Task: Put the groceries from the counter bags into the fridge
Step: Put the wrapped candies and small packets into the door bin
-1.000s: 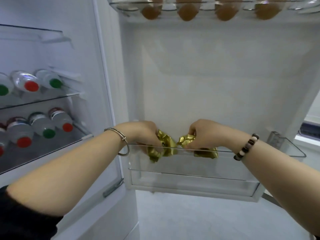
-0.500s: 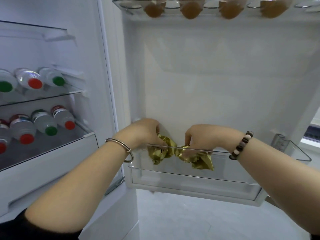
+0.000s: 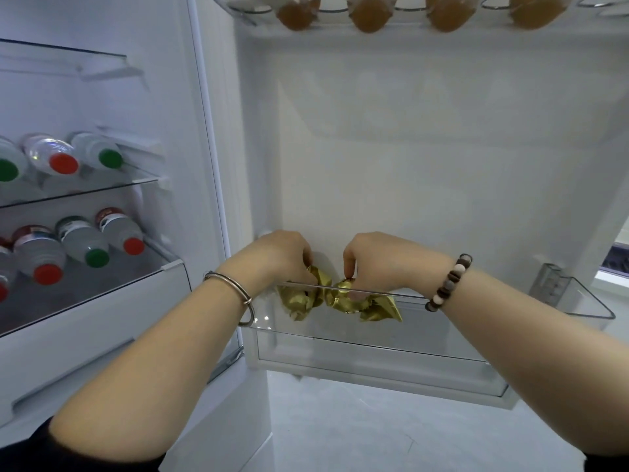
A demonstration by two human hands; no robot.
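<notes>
The fridge stands open with its door swung to the right. Both hands reach over the rim of the clear lower door bin (image 3: 374, 349). My left hand (image 3: 282, 257) grips one gold foil-wrapped sweet (image 3: 301, 299), which hangs inside the bin on the left. My right hand (image 3: 377, 260) pinches a second gold foil-wrapped sweet (image 3: 364, 304) just right of the first; the two wrappers touch. Fingertips of both hands are partly hidden behind the bin's rim and the foil.
Brown eggs (image 3: 369, 15) sit in the door's top rack. Water bottles with red and green caps lie on the upper glass shelf (image 3: 61, 158) and the lower shelf (image 3: 81, 243) inside the fridge at left. A small clear side bin (image 3: 575, 294) juts out right.
Both hands have lowered the gold sweets from above the bin's rim down into the bin. The view has shifted slightly upward and right.
</notes>
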